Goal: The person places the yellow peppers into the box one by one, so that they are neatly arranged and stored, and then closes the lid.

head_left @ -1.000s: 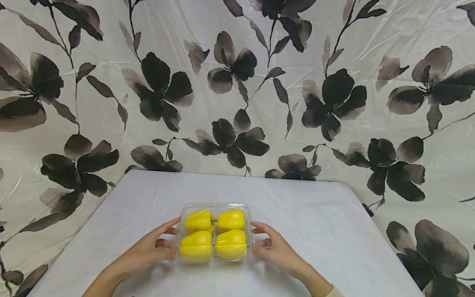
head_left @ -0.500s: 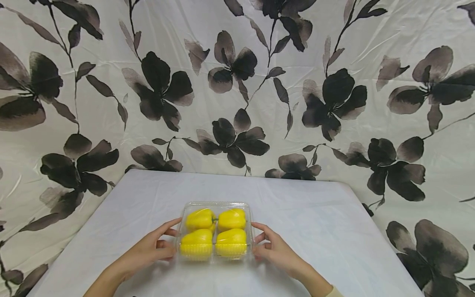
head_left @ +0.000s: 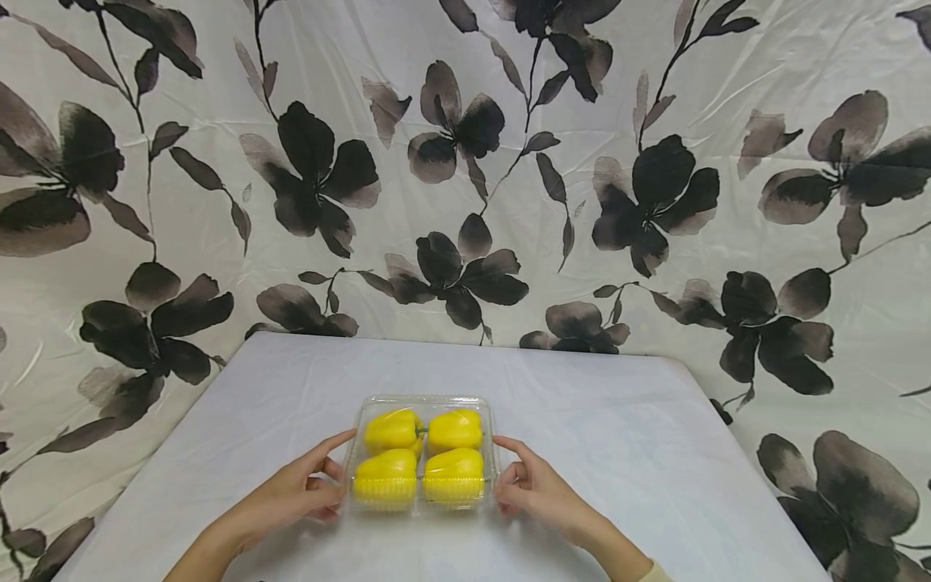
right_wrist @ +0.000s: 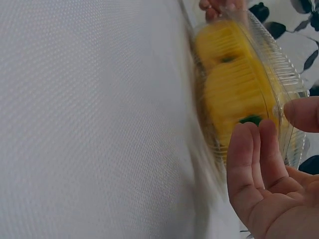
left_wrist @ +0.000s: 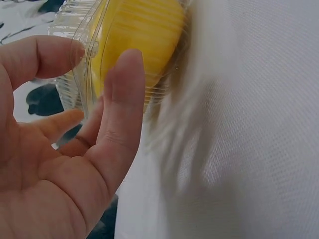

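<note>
A clear plastic clamshell box (head_left: 420,399) rests near the front middle of the white-covered table, its lid down. Inside lie several yellow bell peppers (head_left: 453,430), in two rows. At its left side is my left hand (head_left: 291,489), with one extended fingertip touching the rim and the other fingers loosely bent beside the wall. My right hand (head_left: 541,489) mirrors this at the right side. In the right wrist view, one fingertip meets the rim by the clasp, while the other fingers (right_wrist: 241,154) stand before the box wall and a green stem (right_wrist: 250,120) shows through the plastic.
The white tablecloth (head_left: 618,428) spreads around the box on all sides. Behind the table's back edge hangs a pale curtain (head_left: 553,242) with dark flowers.
The box shifted very slightly away from me between the first two frames, then stayed put. The lower fingers of both hands have bent slightly back from its sides; one fingertip per side stays at the rim.
</note>
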A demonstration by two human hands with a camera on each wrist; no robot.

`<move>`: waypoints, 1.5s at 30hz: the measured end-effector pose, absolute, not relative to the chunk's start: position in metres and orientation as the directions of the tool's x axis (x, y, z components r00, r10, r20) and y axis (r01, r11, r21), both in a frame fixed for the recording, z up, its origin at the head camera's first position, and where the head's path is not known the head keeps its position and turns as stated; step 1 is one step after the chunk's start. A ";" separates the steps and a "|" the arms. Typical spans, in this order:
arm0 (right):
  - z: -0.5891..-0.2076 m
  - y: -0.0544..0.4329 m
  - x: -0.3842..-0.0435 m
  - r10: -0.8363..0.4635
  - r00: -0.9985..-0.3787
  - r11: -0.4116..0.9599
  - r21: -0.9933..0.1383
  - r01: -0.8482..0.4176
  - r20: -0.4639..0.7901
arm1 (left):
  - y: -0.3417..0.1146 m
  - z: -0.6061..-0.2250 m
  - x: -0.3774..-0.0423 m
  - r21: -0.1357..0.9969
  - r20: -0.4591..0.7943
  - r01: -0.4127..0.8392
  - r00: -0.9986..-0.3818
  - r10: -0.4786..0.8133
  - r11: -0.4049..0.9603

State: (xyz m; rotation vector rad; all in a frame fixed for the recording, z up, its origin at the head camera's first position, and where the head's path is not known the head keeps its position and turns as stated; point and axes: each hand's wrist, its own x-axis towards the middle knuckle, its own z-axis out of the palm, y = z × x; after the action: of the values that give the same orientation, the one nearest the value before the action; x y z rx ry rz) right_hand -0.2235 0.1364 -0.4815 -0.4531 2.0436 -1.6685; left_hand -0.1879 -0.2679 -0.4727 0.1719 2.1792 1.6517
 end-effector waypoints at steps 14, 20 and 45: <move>-0.481 0.135 -0.224 -0.518 -0.842 0.230 -0.973 0.033 -0.151 | -0.268 -0.474 -0.192 0.954 -0.220 -0.115 -0.893 0.392 0.275; -0.482 0.135 -0.225 -0.519 -0.840 0.237 -0.971 0.036 -0.158 | -0.268 -0.475 -0.192 0.953 -0.229 -0.122 -0.889 0.396 0.278; -0.481 0.135 -0.223 -0.547 -0.829 0.200 -0.980 0.004 -0.116 | -0.268 -0.468 -0.195 0.975 -0.169 -0.072 -0.858 0.486 0.211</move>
State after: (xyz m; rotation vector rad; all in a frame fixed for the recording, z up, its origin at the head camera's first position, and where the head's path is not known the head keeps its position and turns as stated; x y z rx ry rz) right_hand -0.2228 0.1355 -0.4813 -0.5045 2.0394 -1.6673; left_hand -0.1950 -0.2676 -0.4680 0.3823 2.0496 1.6873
